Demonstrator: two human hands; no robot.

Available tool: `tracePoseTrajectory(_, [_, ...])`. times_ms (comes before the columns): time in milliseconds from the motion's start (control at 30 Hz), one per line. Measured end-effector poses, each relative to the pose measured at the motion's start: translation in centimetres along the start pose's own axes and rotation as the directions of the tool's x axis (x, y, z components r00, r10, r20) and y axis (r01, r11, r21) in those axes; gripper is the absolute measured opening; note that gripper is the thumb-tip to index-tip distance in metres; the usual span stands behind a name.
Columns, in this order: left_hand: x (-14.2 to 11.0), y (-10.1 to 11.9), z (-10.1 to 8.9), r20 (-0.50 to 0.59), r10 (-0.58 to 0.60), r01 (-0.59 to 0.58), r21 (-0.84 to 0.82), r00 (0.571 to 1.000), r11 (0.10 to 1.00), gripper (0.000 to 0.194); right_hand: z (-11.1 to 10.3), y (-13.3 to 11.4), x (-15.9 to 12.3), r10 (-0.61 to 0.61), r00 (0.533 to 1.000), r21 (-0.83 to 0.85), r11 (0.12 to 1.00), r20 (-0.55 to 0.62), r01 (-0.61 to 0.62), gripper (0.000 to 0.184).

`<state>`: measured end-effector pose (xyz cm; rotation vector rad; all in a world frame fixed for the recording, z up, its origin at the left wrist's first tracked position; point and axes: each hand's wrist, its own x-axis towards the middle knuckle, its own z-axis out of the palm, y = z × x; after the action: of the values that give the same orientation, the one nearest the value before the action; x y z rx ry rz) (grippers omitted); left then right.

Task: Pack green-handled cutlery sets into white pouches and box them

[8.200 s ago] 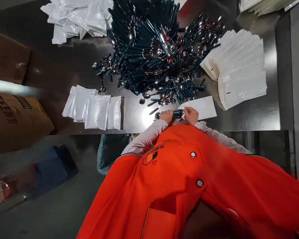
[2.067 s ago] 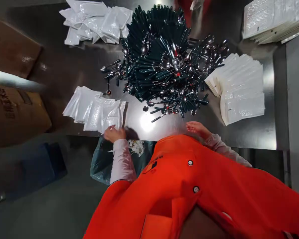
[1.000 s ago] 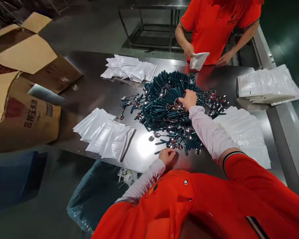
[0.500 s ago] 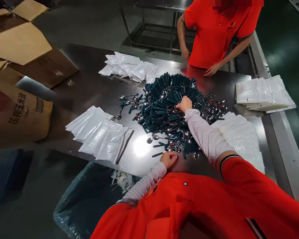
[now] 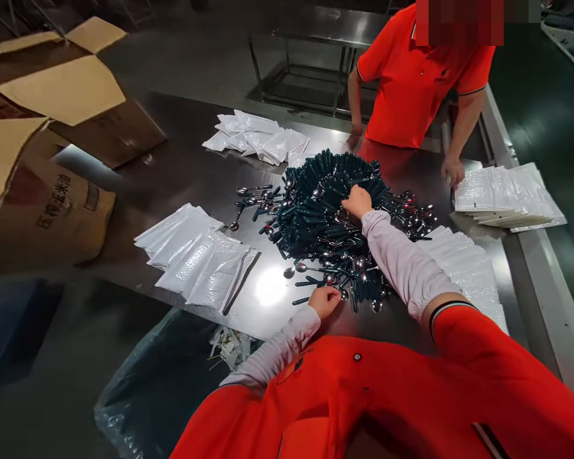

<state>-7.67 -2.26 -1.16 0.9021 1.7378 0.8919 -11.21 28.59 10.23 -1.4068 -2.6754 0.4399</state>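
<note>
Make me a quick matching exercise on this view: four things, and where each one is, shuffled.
1. Right hand
2. Left hand
3. Cardboard boxes
4. Plastic bag

A. Below the near edge of the metal table, pale scraps at its top
B. At the middle of the heap of green-handled spoons
C. At the left of the view, flaps open
D. Low, beside the loose spoons nearest the wearer

Pairs: 1-B, 2-D, 3-C, 4-A

Pretty dim in here, hot white glare off the steel table (image 5: 263, 309), dark blue shape (image 5: 16, 331) off left looks blurry, maybe.
</note>
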Motion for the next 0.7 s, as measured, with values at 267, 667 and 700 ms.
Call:
tracePoseTrajectory(267, [6.4, 8.4, -5.5, -0.455, 0.063, -0.326, -0.529, 0.888, 0.784, 0.061, -3.5, -2.4, -3.6, -0.077, 0.996, 0.243, 0.966, -0.047, 0.086, 0.044])
tracePoseTrajectory(667, [3.5, 10.3, -1.3, -0.040, -0.045, -0.022, -0.937, 0.998, 0.349, 0.019, 0.3, -1.2, -22.3, -0.306, 0.932, 0.060, 0.952, 0.196, 0.300, 0.052])
tracePoseTrajectory(700, [3.3, 10.2, -1.5, -0.062, -0.030, -0.044, -0.906, 0.998, 0.422, 0.020, 0.3, -0.4, -23.4, -0.317, 0.938, 0.166, 0.942, 0.142, 0.293, 0.058])
